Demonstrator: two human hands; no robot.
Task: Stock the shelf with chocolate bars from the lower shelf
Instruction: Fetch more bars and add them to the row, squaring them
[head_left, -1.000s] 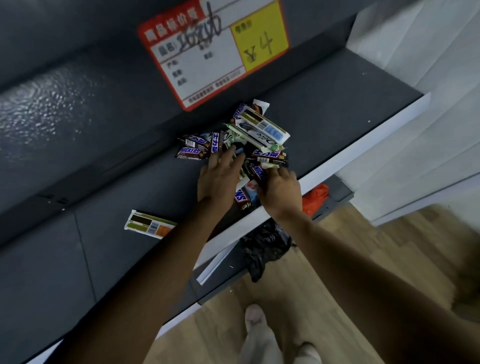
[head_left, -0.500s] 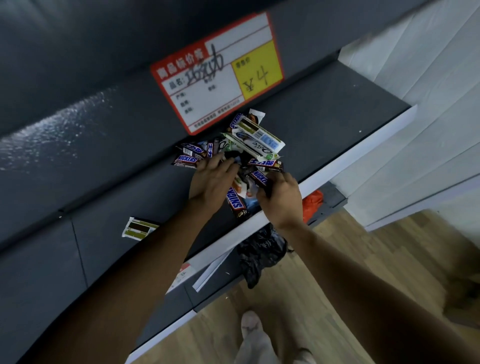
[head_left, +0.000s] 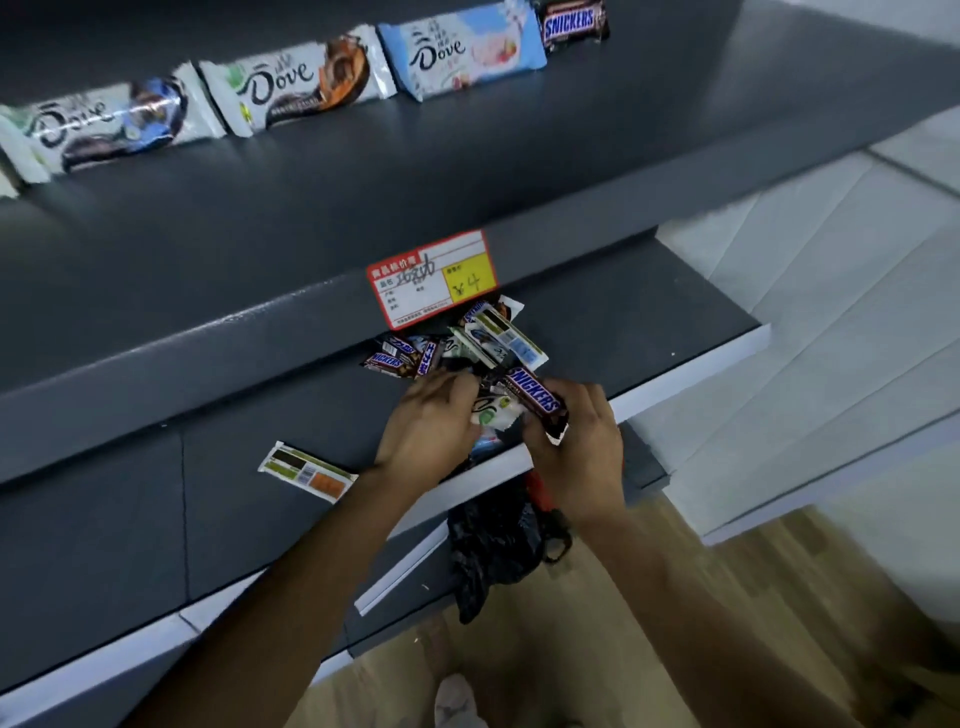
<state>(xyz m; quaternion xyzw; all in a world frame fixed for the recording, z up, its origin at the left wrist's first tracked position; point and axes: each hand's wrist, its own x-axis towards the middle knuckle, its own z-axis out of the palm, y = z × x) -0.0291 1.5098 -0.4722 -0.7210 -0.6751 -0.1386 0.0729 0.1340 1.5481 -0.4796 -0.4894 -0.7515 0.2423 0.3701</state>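
Head view shows, just below the price tag (head_left: 434, 278), my right hand (head_left: 576, 441) pinching a Snickers bar (head_left: 535, 397) by its end over the pile of bars (head_left: 467, 348), while my left hand (head_left: 431, 421) curls beside it, on what I cannot tell; the bar looks light, fairly stiff and slippery, so I judge its middle the safer hold.

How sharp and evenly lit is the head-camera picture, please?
Head view: dim, flat light on the dark grey metal shelf. Head view: the brown Snickers bar in the right hand reads sharply; the leftmost white Dove wrapper smears at the edge.
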